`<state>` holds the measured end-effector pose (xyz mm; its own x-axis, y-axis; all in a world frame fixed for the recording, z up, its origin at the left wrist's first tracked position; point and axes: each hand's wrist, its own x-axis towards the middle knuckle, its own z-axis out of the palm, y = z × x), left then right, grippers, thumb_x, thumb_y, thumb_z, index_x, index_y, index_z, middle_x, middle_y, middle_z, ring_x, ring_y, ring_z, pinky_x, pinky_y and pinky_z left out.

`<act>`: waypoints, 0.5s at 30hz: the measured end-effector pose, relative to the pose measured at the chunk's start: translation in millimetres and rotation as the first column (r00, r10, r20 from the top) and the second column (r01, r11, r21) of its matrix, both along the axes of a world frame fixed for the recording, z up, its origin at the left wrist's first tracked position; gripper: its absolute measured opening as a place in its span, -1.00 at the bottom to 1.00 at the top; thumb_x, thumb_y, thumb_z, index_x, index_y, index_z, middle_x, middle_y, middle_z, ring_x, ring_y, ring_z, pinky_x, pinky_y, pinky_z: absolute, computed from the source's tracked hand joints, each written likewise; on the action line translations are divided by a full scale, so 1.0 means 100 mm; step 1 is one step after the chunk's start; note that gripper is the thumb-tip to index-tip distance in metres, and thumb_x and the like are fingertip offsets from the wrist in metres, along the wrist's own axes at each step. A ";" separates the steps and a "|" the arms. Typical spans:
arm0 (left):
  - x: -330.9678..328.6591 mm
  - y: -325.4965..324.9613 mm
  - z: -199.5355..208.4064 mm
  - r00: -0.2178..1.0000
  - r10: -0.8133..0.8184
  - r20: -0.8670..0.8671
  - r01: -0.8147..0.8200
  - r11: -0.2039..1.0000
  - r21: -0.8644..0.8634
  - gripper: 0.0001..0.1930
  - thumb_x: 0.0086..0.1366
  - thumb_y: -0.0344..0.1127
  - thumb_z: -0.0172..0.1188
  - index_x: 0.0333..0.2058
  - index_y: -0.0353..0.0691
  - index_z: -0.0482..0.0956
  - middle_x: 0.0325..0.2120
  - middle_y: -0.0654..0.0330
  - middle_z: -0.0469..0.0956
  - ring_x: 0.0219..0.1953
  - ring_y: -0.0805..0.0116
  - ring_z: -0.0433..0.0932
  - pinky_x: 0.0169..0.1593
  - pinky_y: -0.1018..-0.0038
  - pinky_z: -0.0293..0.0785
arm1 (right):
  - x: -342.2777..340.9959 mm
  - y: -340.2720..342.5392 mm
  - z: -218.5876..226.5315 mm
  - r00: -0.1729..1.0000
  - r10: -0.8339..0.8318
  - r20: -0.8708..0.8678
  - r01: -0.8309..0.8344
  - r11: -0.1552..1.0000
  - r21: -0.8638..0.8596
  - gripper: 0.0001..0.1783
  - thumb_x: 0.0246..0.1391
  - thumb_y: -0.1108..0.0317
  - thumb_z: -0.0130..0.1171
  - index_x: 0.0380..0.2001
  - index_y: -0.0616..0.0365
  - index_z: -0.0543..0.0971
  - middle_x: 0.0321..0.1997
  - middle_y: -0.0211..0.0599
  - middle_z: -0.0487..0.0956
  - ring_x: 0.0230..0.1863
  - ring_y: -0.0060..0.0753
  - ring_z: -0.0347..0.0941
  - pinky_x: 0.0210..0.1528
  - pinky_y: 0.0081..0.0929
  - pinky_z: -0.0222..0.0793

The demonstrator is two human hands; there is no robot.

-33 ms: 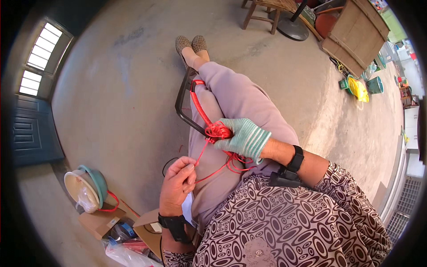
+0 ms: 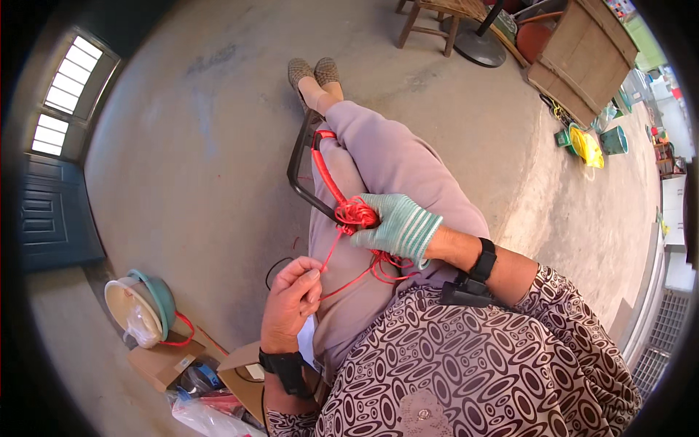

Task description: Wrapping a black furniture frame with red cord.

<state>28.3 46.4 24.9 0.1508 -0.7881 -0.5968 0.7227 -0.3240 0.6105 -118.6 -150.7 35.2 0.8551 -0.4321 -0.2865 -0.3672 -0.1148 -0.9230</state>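
A black bent tubular frame (image 2: 294, 162) lies across my lap, and one of its bars is wrapped in red (image 2: 328, 173). My right hand (image 2: 399, 224), in a teal glove with white stripes, is closed on a tangled bundle of red cord (image 2: 355, 212) at the near end of that wrapped bar. Loose loops of the cord hang below the glove. Bare, my left hand (image 2: 293, 295) pinches a thin strand of red cord (image 2: 331, 251) that runs taut up to the bar. The fingertips under the glove are partly hidden.
Down at the left, cream and teal basins (image 2: 133, 313) stand by an open cardboard box (image 2: 164, 366) with plastic bags. A wooden stool (image 2: 429, 25), a round black base (image 2: 480, 48) and a leaning wooden board (image 2: 582, 62) are at the far right, near green buckets (image 2: 614, 140).
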 end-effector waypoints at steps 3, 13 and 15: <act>0.00 0.02 0.03 0.996 -0.076 0.041 0.074 0.997 0.038 -0.90 0.34 -0.38 0.02 -0.27 -0.26 0.48 -0.72 0.40 0.27 -0.74 0.71 0.09 -0.67 0.69 -0.03 | 0.03 0.03 -0.06 1.000 -0.018 0.023 0.021 0.995 -0.098 -0.62 -0.08 0.25 0.24 -0.17 0.17 0.52 -0.33 0.00 0.59 -0.29 0.02 0.53 -0.19 -0.27 0.44; -0.08 0.29 0.10 0.956 -0.262 0.134 0.266 0.964 -0.017 -0.83 0.36 -0.34 0.03 -0.35 -0.33 0.46 -0.77 0.40 0.20 -0.75 0.67 0.08 -0.64 0.65 0.00 | 0.07 -0.01 -0.04 0.998 -0.028 -0.055 0.013 0.966 -0.257 -0.64 -0.09 0.23 0.31 -0.23 0.17 0.52 -0.44 -0.22 0.57 -0.47 -0.31 0.49 -0.31 -0.42 0.45; -0.12 0.32 0.16 0.976 -0.216 0.037 0.218 0.974 -0.060 -0.82 0.35 -0.34 0.04 -0.36 -0.35 0.46 -0.77 0.39 0.20 -0.75 0.66 0.09 -0.63 0.64 0.01 | -0.02 -0.16 0.04 0.980 -0.167 -0.109 0.180 0.975 0.129 -0.66 -0.08 0.17 0.29 -0.29 0.17 0.52 -0.50 -0.26 0.54 -0.51 -0.32 0.47 -0.37 -0.41 0.43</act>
